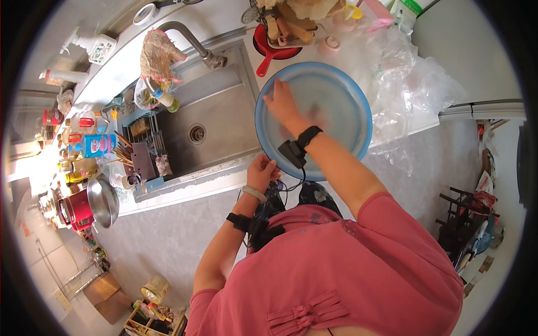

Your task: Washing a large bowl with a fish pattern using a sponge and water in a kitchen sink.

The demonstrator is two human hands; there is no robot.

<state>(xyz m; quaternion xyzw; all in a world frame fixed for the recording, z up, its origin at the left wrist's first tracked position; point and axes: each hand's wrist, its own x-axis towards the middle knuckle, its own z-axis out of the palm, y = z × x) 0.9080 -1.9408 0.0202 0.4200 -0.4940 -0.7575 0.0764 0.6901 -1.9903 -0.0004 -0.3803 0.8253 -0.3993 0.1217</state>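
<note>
A large round blue-rimmed plastic tray or lid (342, 105), with a hazy pale middle, lies beside the sink and reaches past the counter's front edge. My right hand (283, 103) is over its left part, palm down, thumb apart from the fingers, holding nothing I can see. Whether those fingers touch the surface is unclear. My left hand (261, 170) has its thumb and fingers bent together right at the near left rim. Whether it grips the rim does not show. A reddish blur appears in the round surface.
Left is a steel sink (222, 113) with a faucet (189, 38) and a cloth (157, 56) hung over it. A red pan (269, 52) sits behind the tray, partly under a container of wooden-handled utensils (288, 29). Clear plastic bags (395, 75) cover the right counter.
</note>
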